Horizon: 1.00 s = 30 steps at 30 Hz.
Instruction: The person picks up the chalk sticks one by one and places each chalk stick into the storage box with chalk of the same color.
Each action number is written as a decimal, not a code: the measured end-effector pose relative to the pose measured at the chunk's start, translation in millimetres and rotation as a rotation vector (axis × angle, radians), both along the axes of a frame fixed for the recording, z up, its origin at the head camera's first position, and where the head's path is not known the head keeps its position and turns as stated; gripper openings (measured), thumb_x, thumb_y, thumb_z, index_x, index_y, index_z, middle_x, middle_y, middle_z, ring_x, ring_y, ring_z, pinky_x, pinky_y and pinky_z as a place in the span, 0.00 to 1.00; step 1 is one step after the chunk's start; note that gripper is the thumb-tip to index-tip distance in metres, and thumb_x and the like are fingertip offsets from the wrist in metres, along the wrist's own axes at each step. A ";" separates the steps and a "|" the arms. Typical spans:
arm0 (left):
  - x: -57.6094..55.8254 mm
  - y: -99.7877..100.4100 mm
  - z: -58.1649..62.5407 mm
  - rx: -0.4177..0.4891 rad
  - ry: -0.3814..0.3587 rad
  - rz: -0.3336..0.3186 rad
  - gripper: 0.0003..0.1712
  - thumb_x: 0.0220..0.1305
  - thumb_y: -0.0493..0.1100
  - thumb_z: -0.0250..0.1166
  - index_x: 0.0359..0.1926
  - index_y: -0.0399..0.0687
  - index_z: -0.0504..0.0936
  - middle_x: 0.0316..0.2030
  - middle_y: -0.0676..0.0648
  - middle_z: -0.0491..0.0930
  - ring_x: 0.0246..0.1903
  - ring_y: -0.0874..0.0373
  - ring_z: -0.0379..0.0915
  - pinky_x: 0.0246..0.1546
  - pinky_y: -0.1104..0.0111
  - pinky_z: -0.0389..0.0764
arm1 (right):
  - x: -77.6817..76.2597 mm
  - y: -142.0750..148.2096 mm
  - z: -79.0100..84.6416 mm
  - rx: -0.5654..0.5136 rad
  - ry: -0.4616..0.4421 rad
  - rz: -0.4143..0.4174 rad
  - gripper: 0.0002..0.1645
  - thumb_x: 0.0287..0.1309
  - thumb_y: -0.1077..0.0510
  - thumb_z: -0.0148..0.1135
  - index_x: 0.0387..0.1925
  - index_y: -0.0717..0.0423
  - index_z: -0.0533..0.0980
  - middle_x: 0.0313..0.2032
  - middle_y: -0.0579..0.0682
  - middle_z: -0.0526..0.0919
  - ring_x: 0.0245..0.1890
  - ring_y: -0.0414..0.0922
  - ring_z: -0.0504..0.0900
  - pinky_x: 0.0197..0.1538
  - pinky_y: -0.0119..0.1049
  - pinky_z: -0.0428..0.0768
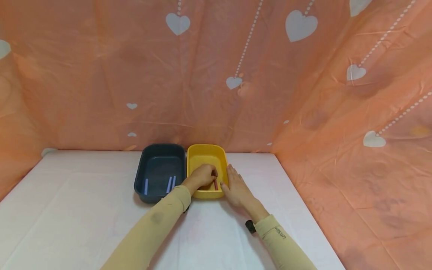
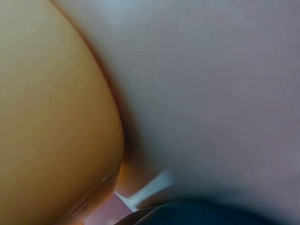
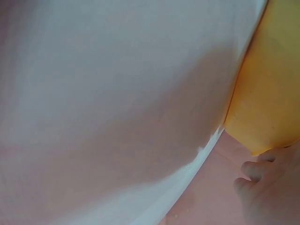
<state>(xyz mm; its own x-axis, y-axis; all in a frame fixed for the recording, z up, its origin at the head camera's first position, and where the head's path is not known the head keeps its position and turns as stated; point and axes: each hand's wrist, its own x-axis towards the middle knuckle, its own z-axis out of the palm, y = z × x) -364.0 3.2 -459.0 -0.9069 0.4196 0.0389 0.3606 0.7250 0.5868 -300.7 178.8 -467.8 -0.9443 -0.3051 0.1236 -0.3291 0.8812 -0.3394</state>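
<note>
My left hand (image 1: 203,175) reaches over the near part of the yellow tray (image 1: 206,149), its fingers curled and pinching the upper end of a short, thin red stick (image 1: 216,185). The stick stands out against the tray's inside near the front wall. Along the tray's right side lies my right hand (image 1: 237,187), fingers extended and touching the rim. In the right wrist view, the right hand's fingers (image 3: 255,171) rest at the yellow wall. Only the outer yellow wall (image 2: 56,112) and part of the dark tray (image 2: 197,215) show in the left wrist view, not the fingers.
A dark blue tray (image 1: 162,147) stands directly left of the yellow one, with several short lavender sticks (image 1: 146,186) in it. Both trays sit toward the back of a white-covered table (image 1: 84,210). Orange curtains with white hearts (image 1: 177,24) hang behind and beside it.
</note>
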 end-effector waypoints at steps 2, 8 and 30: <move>0.8 1.4 -1.3 -0.010 0.006 0.004 0.03 0.69 0.35 0.68 0.42 0.43 0.86 0.37 0.48 0.84 0.37 0.54 0.76 0.52 0.61 0.81 | 0.4 0.6 -1.0 -0.003 0.001 0.001 0.44 0.79 0.46 0.45 0.81 0.68 0.46 0.81 0.63 0.46 0.81 0.60 0.50 0.79 0.55 0.50; 0.2 -0.7 -4.6 -0.014 -0.007 0.017 0.05 0.70 0.36 0.67 0.44 0.42 0.86 0.40 0.47 0.84 0.40 0.53 0.76 0.55 0.60 0.80 | -0.1 -0.9 -4.3 0.005 0.001 0.009 0.44 0.79 0.44 0.44 0.80 0.68 0.46 0.81 0.63 0.46 0.81 0.59 0.50 0.79 0.55 0.50; 45.8 -63.0 30.0 -0.159 0.265 0.068 0.25 0.71 0.55 0.67 0.61 0.46 0.82 0.58 0.44 0.80 0.57 0.46 0.76 0.62 0.50 0.74 | -9.0 16.3 16.1 -0.097 0.159 -0.067 0.44 0.71 0.45 0.59 0.79 0.61 0.58 0.80 0.59 0.55 0.79 0.60 0.57 0.77 0.61 0.55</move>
